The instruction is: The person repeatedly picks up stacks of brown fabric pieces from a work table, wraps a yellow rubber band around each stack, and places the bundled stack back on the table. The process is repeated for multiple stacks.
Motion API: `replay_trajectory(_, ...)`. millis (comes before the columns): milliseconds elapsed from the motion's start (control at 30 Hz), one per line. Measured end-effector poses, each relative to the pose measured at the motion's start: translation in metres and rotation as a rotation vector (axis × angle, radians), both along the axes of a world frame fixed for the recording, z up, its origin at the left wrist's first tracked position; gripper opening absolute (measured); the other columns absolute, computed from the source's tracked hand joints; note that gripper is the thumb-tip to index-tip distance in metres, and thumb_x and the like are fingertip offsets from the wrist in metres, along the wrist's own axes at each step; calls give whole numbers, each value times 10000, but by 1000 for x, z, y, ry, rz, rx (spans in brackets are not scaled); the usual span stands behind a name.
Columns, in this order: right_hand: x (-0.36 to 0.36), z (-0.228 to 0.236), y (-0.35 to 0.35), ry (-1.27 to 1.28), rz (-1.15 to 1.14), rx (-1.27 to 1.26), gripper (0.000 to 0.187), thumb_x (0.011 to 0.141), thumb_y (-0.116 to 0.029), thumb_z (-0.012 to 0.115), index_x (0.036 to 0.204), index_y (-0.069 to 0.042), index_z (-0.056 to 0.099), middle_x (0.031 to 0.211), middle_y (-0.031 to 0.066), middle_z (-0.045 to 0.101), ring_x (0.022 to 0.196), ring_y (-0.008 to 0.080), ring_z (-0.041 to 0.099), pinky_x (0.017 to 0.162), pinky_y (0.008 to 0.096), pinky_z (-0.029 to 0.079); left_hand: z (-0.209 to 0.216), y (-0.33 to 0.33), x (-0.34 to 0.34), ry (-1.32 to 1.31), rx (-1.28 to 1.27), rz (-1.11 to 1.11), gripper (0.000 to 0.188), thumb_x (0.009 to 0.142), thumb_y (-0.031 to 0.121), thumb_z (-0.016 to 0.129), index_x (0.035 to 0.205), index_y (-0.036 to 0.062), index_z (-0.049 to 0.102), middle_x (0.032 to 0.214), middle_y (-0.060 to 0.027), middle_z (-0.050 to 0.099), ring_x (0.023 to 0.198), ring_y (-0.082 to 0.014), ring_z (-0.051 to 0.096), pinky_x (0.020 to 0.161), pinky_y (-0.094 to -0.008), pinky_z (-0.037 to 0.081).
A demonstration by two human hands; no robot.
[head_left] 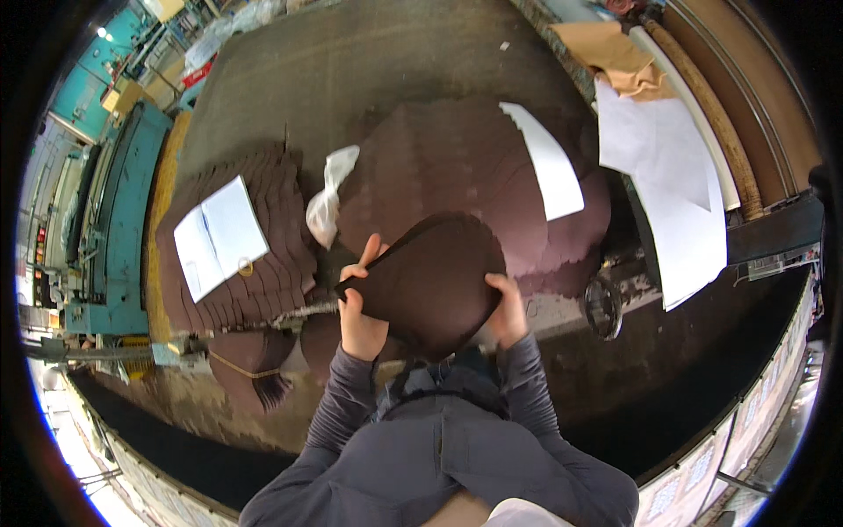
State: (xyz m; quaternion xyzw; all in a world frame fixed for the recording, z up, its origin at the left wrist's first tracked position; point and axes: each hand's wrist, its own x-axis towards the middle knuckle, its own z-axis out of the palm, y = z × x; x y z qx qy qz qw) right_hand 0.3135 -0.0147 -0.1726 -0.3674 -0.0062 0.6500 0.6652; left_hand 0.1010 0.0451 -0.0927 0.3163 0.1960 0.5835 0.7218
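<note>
Between my hands is a dark brown rounded cut piece [435, 285], tapering to a point on the left; whether it is fabric or leather, one layer or several, I cannot tell. My left hand [362, 316] pinches the narrow end, thumb and fingers around its edge. At the wide end, my right hand [507, 309] grips the right edge, its fingers partly hidden beneath. Just beyond lies a broad spread of overlapping brown cut pieces [439, 167] on the dark table [342, 61]. A knotted white plastic bag [327, 206] rests left of that spread.
Rows of stacked brown pieces [285, 202] lie at the left, under an open notebook [219, 237]. A tied brown bundle [250, 364] sits at the near edge. White paper [549, 167] and larger sheets [663, 184] lie right, near a clear round object [602, 307]. A teal machine [127, 220] stands left.
</note>
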Motion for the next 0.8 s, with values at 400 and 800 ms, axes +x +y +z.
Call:
replay_trajectory(400, -21, -6, -92, -754, 729, -198, 682, 842, -290, 693, 1356, 25, 374, 1306, 166, 505, 1193, 255, 482, 995, 339, 381, -102, -95, -136, 596, -655, -724, 690, 779, -42, 661, 1395, -5, 353, 1372, -76, 456, 1247, -178, 437, 1029, -331, 378)
replay_trajectory(800, -160, -61, -30, -1474, 1033, 304, 567, 875, -363, 584, 1311, -52, 399, 972, 255, 640, 925, 412, 615, 787, 490, 488, -155, -210, -200, 692, -512, 365, 518, 811, 61, 689, 1266, -1, 449, 1221, -80, 545, 1131, -177, 500, 993, -322, 374)
